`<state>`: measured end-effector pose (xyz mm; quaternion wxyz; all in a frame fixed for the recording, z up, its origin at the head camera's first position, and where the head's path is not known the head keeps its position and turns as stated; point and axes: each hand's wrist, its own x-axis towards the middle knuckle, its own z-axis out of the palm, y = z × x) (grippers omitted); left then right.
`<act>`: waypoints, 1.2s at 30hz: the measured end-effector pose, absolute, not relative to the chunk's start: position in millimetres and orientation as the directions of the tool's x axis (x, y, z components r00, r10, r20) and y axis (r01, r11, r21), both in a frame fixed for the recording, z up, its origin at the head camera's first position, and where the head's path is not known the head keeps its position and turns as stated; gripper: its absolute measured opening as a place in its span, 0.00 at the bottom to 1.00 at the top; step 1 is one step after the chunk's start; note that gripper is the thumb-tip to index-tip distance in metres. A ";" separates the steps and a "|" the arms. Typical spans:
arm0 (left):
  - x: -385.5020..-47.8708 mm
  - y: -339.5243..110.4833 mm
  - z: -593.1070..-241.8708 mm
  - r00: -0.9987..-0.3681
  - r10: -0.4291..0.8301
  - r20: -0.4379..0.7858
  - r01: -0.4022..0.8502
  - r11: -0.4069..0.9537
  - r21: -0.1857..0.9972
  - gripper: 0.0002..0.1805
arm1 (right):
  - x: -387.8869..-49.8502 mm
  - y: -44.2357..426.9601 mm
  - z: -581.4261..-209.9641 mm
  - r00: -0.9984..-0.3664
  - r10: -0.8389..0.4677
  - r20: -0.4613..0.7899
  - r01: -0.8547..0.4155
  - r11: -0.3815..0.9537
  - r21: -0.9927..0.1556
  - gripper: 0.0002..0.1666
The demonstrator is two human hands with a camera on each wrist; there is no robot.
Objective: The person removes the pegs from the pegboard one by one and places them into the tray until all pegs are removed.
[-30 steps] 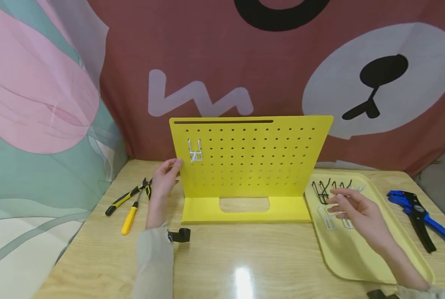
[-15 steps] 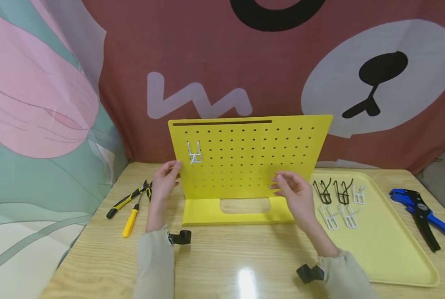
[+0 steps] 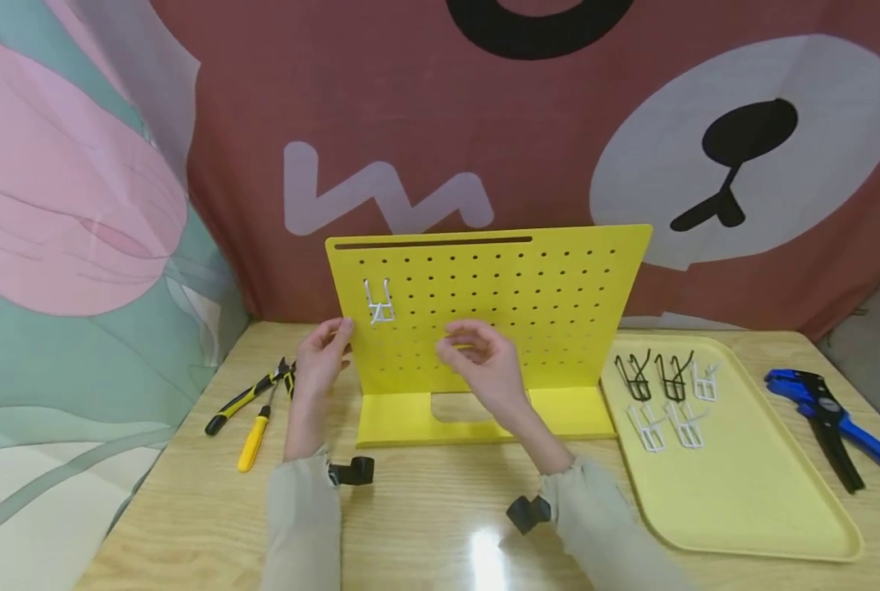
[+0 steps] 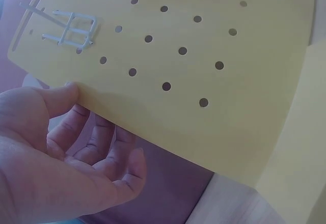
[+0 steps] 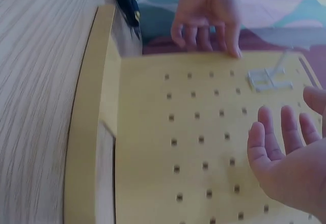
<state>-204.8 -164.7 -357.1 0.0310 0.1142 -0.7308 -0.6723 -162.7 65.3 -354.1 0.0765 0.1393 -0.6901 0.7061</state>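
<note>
A yellow pegboard (image 3: 484, 295) stands upright on its base on the wooden table. One white wire hook (image 3: 379, 301) hangs at its upper left, its prongs in the holes. My left hand (image 3: 322, 355) pinches the board's left edge; in the left wrist view the thumb (image 4: 63, 94) lies on the front face and the fingers are behind. My right hand (image 3: 488, 369) is in front of the board's middle, fingers loosely bent, holding nothing. In the right wrist view its fingers (image 5: 290, 132) are apart from each other, below the white hook.
To the right, a yellow tray (image 3: 750, 509) holds black wire hooks (image 3: 672, 382) and white wire hooks (image 3: 685, 425). Blue-handled pliers (image 3: 827, 419) lie beyond it. Black-and-yellow pliers (image 3: 244, 402) and a yellow-handled screwdriver (image 3: 254, 443) lie at the left. A patterned cloth (image 3: 410, 98) hangs behind.
My right hand has moved left from above the tray to the front of the pegboard, with nothing in it. My left hand stays at the board's edge.
</note>
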 end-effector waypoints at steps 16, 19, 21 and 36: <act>-202.1 -166.5 -355.9 -0.972 -0.223 -0.076 -0.095 0.073 0.993 0.22 | -170.6 -0.8 -330.8 -0.896 -0.279 0.346 -0.328 -0.111 -0.938 0.28; -202.1 -167.5 -355.6 -0.973 -0.217 -0.075 -0.094 0.080 0.992 0.23 | -172.6 -6.9 -328.3 -0.889 -0.308 0.338 -0.324 -0.098 -0.941 0.27; -202.2 -167.9 -355.7 -0.974 -0.215 -0.072 -0.092 0.083 0.992 0.23 | -174.0 -9.6 -327.5 -0.885 -0.321 0.338 -0.330 -0.081 -0.940 0.25; -205.1 -164.8 -357.6 -0.971 -0.224 -0.077 -0.098 0.083 0.992 0.22 | -179.4 -12.7 -326.3 -0.928 -0.248 0.276 -0.284 -0.007 -0.959 0.18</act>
